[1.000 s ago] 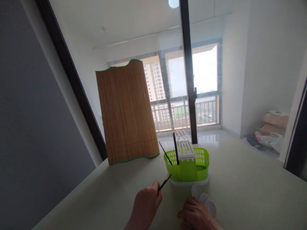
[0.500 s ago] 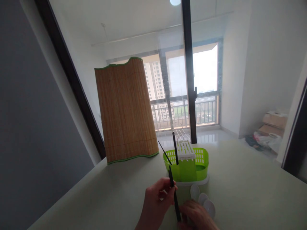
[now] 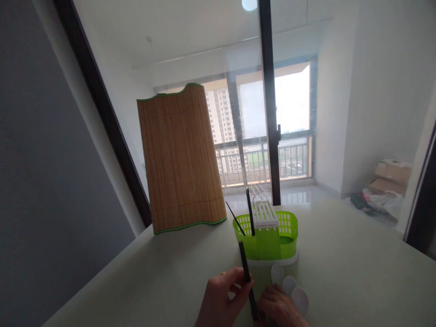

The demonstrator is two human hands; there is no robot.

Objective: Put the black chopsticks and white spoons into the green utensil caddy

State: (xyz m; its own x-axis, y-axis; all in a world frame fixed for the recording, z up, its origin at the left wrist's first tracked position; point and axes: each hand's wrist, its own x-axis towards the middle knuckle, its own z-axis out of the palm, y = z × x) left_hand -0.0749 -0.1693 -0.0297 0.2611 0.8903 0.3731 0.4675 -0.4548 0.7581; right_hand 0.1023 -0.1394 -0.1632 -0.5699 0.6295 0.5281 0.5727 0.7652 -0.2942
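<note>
Left hand [image 3: 226,297] has swung the black chopstick [image 3: 247,281] upright, pinched between its fingers; right hand [image 3: 279,309] now closes on its lower end, beside the green basket [image 3: 269,243].

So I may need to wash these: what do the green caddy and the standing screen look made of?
Green caddy: glossy moulded plastic, judging by its slotted walls and even colour. Standing screen: probably bamboo or reed slats, matt tan with fine vertical lines and a green trim along the edges.
</note>
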